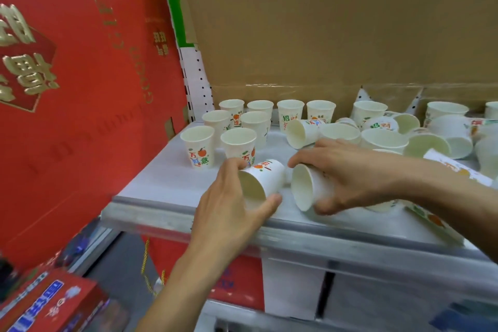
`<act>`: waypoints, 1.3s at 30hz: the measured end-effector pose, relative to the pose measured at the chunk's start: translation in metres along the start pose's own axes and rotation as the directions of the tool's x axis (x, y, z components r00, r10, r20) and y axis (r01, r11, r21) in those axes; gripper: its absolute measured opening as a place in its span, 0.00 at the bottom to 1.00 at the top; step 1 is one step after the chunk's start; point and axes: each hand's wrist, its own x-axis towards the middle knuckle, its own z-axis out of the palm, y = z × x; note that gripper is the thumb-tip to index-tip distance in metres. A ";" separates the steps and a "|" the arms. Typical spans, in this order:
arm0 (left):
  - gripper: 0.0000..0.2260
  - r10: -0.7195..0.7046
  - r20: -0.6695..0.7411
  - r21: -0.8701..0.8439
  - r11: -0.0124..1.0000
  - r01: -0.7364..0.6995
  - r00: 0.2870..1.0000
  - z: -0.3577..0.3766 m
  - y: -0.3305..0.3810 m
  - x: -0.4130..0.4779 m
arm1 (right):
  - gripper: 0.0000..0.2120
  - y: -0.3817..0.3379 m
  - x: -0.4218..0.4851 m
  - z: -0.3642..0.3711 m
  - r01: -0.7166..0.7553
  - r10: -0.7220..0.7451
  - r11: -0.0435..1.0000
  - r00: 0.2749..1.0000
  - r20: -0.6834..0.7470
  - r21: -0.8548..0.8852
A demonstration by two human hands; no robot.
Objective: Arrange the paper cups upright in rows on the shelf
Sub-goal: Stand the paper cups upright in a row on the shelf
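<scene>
Shop shelving is forming the setting: a pale grey metal shelf (167, 178), a brown corrugated cardboard sheet (323, 21) standing behind it, and a large red gift box with gold lettering (80, 89) at its left end.

The left hand (234, 205) is gripping a white paper cup with an orange-fruit print (265, 178) near its rim, fingers over the top and thumb beneath. The cup is lying on its side near the shelf's front edge. Just beside it, the right hand (347, 180) is clasping a second white paper cup (310, 186) round its wall, mouth tilting leftward.

Beyond the hands, eight upright paper cups (238, 140) are standing in rows at the back left. A heap of toppled paper cups (382, 137) is lying to the right.

Assessment: these cups are looking very light, thin-walled and easily dented. A gentle hold on the mid-wall is appearing safest, since the rolled rim resists crushing but the wall near it buckles. Any knock is likely to tip the neighbours.
</scene>
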 end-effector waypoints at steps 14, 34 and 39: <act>0.35 -0.009 -0.017 0.190 0.982 0.012 1.000 -0.097 -0.068 0.039 | 0.36 -0.093 0.066 0.042 0.076 0.334 0.588 0.884 -0.327 0.805; 0.23 0.398 -0.116 -0.409 0.816 -0.409 0.910 0.015 0.060 0.039 | 0.31 -0.019 -0.087 0.050 -0.366 0.655 0.755 0.364 -0.663 0.544; 0.30 0.225 0.098 -0.452 0.878 -0.158 0.969 0.070 0.088 0.090 | 0.47 0.006 -0.082 0.036 -0.509 0.638 0.767 0.539 -0.550 0.391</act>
